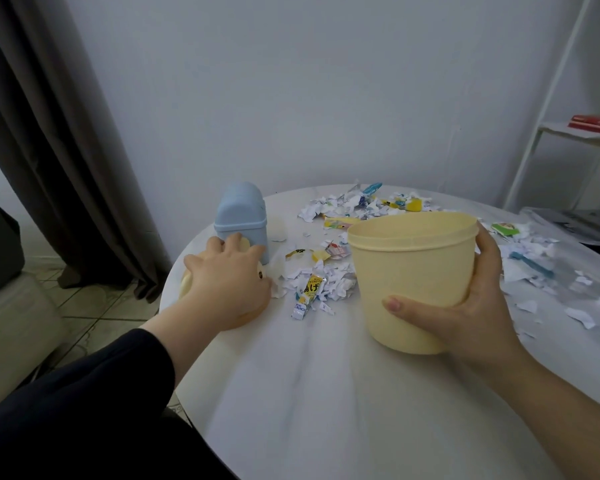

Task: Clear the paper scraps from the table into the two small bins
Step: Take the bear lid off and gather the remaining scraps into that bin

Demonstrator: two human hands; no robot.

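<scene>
My right hand (pixel 471 306) is wrapped round the yellow bin (pixel 413 265): thumb across the lower front, fingers curled round the far right side. The bin has no lid on, its mouth is open and tipped a bit away from upright, leaning left. I can't really tell if its base is sitting on the tabletop (pixel 326 393) or just off it.

My left hand (pixel 226 289) is over by the left edge of the tabletop, fingers spread and curved over the yellow lid (pixel 186 287), holding it. Only a sliver of the lid pokes out from under my palm on the left. The blue bin (pixel 241 216) stands upright with its domed lid on, just behind my left fingertips, pretty much touching them.

Now the mess. The nearest pile of paper scraps (pixel 326 289) sits between my two hands, just right of my left hand and just left of the yellow bin. There's a little yellow snack wrapper (pixel 309 292) lying in it. A second heap (pixel 343 202) is further back, behind the yellow bin's rim and to the right of the blue bin, mixed with colourful wrappers. More torn bits (pixel 534 271) are spread out on the right side, past my right hand, with a teal strip (pixel 534 263) among them.

Off the tabletop: a grey curtain (pixel 49 133) on the left and a white shelf (pixel 568 133) on the right with something red (pixel 594 122) on it.
</scene>
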